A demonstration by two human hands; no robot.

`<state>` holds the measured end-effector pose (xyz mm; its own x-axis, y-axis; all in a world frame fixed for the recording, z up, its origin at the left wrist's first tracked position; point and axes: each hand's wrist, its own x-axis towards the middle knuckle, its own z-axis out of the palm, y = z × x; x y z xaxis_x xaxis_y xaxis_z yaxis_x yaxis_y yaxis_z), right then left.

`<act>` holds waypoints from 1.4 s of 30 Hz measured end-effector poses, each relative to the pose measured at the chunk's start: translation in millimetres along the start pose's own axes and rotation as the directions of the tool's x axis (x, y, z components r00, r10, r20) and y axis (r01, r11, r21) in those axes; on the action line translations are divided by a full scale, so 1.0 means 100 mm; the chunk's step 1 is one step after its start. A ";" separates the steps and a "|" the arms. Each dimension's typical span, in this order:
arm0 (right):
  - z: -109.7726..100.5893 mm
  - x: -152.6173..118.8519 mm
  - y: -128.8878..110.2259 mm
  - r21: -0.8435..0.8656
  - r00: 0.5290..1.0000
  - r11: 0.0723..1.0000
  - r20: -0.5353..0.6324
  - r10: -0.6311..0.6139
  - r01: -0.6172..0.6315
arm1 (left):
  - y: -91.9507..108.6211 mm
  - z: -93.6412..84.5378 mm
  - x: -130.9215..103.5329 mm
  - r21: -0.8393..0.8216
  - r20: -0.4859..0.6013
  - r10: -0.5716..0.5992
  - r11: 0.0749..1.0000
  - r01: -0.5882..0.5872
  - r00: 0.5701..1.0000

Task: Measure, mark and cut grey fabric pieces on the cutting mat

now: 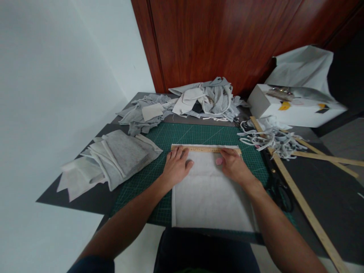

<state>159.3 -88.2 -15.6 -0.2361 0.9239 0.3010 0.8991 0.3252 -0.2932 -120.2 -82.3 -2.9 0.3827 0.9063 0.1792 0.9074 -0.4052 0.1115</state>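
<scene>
A pale grey rectangular piece of fabric (210,197) lies flat in front of me, with a seamed strip down its left side. Across its far edge rests a short wooden ruler (203,149). My left hand (176,165) presses the ruler's left end with fingers laid out and thumb apart. At the other end, my right hand (234,165) bears on the ruler with curled fingers. A small pink piece of tailor's chalk (218,161) pokes out from under that hand, which appears to hold it. The fingertips there are partly hidden.
Beneath the fabric is a green cutting mat (187,132). Folded grey fabric pieces (125,151) are stacked at left, and scraps (210,98) are heaped behind. On the right are black scissors (280,193), a long wooden ruler (307,212), tangled fabric strips (273,138) and a white box (298,110).
</scene>
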 end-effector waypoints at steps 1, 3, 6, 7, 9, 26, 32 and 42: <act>0.02 0.00 0.01 0.002 1.000 1.000 -0.012 -0.010 0.010 | 0.00 0.00 0.00 0.001 0.000 0.001 1.000 -0.001 1.000; 0.05 -0.01 0.04 0.001 0.999 1.000 -0.037 -0.028 0.028 | -0.01 0.01 0.01 0.000 -0.006 0.003 1.000 -0.003 1.000; 0.09 0.00 0.05 -0.001 0.998 0.999 -0.059 -0.033 0.033 | 0.00 0.00 0.02 -0.004 -0.017 -0.005 1.000 0.005 1.000; 0.10 0.00 0.04 -0.001 0.998 1.000 -0.060 -0.029 0.029 | 0.00 0.00 0.02 -0.006 -0.015 -0.008 1.000 0.008 1.000; 0.09 0.01 0.01 -0.008 0.998 1.000 -0.056 -0.020 0.019 | 0.00 -0.01 0.02 -0.009 -0.010 -0.010 1.000 0.010 1.000; 0.09 -0.22 0.20 -0.039 0.989 0.999 -0.148 -0.012 0.007 | -0.02 0.02 0.03 -0.015 -0.009 -0.012 1.000 0.012 1.000; 0.12 -0.24 0.20 -0.036 0.987 0.999 -0.157 -0.016 0.011 | -0.04 0.05 0.03 -0.029 -0.029 -0.018 0.999 0.018 0.999; 0.10 -0.26 0.19 -0.035 0.992 0.999 -0.127 0.009 -0.013 | -0.05 0.06 0.06 0.018 0.010 -0.011 1.000 0.011 1.000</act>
<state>179.0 -103.6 -37.9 -0.1794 0.8935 0.4117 0.9146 0.3057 -0.2648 -121.6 -73.9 -7.8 0.3742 0.9120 0.1679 0.9146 -0.3929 0.0956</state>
